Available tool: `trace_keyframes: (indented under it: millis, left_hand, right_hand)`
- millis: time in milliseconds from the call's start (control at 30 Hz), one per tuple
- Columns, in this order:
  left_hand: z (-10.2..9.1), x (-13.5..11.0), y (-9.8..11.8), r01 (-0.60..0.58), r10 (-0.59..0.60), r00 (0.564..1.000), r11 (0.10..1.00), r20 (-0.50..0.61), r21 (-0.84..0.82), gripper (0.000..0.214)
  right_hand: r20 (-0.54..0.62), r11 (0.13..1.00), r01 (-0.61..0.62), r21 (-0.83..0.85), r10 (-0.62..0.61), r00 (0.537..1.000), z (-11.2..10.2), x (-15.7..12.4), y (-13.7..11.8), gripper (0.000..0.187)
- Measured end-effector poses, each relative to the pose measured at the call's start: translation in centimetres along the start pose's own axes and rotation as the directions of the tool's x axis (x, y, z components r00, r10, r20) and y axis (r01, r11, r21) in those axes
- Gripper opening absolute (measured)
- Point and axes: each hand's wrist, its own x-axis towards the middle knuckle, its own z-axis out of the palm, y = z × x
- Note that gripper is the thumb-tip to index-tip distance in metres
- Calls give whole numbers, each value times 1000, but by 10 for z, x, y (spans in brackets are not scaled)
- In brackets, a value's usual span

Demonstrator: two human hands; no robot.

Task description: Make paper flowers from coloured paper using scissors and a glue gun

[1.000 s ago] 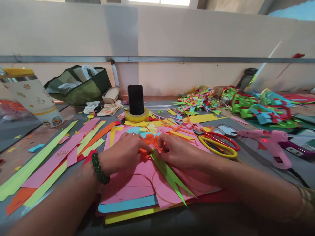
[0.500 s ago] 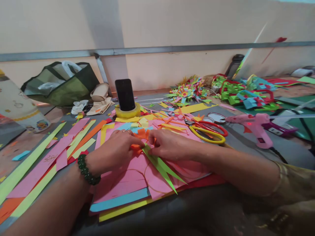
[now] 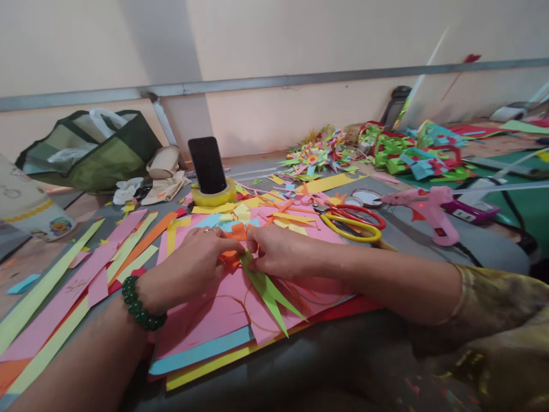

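Observation:
My left hand (image 3: 193,266) and my right hand (image 3: 278,253) meet over a stack of pink paper sheets (image 3: 214,312) near the table's front edge. Both pinch a small folded orange paper piece (image 3: 234,256) with pointed green paper strips (image 3: 268,289) fanning out toward me. A dark green bead bracelet (image 3: 138,306) is on my left wrist. More orange folded scraps (image 3: 238,231) lie just behind the fingers.
Yellow and red scissors (image 3: 354,222) and a pink glue gun (image 3: 426,206) lie to the right. A phone (image 3: 207,165) stands in a yellow tape roll (image 3: 213,197). Long paper strips (image 3: 64,274) spread left. A green bag (image 3: 92,150) and finished paper decorations (image 3: 386,151) sit at the back.
The view has swung to the right and slightly down. Both hands stay pinched on the orange and green paper piece, working it in place.

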Motion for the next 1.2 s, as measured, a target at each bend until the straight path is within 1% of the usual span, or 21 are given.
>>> trace_keyframes:
  millis: [167, 233, 300, 367, 433, 600, 700, 767, 867, 967, 1033, 1200]
  left_hand:
    - [-1, -1, -1, 1, -1, 1000, 1000, -7, -14, 33]
    - [-2, -1, -1, 6, -6, 1000, 999, 0, -35, 35]
    - [-4, -2, 0, 12, -12, 1000, 998, 1, -54, 37]
    - [-5, -2, 1, 20, -20, 1000, 998, 2, -62, 40]
    - [-6, -2, 3, 30, -29, 999, 998, 14, -47, 43]
    - [-4, -3, 6, 14, -15, 999, 1000, 44, 27, 48]
    - [-6, -3, 6, -2, 1, 999, 1000, 41, 29, 46]
    - [-7, -4, 5, 9, -9, 1000, 1000, 18, -7, 43]
    - [-10, -5, 3, 14, -14, 1000, 999, 5, -51, 40]
    - [-10, -7, 4, -10, 11, 1000, 1000, 24, -13, 38]
    - [-8, -8, 4, -7, 7, 1000, 1000, 25, 23, 39]
    - [-4, -8, 2, -9, 7, 999, 998, 33, 58, 43]
  right_hand:
    - [-13, 996, -15, -91, 14, 1000, -3, -6, -2, 21]
    - [-28, 991, -6, -132, 2, 1000, -7, -9, -1, 21]
    - [-31, 986, 29, -161, -34, 999, -11, -12, 0, 19]
    - [3, 981, 80, -175, -81, 997, -15, -14, 0, 26]
    - [49, 977, 124, -173, -117, 992, -17, -16, 0, 32]
    - [111, 973, 164, -162, -147, 983, -20, -17, -3, 34]
    - [100, 977, 158, -142, -145, 984, -18, -16, -5, 37]
    - [83, 975, 140, -172, -127, 988, -16, -15, -6, 39]
    - [101, 966, 136, -220, -116, 988, -15, -15, -7, 38]
    - [118, 971, 161, -177, -142, 983, -17, -14, -6, 37]
    - [123, 972, 183, -147, -166, 979, -18, -14, -4, 38]
    - [135, 958, 227, -173, -205, 969, -21, -16, -1, 41]
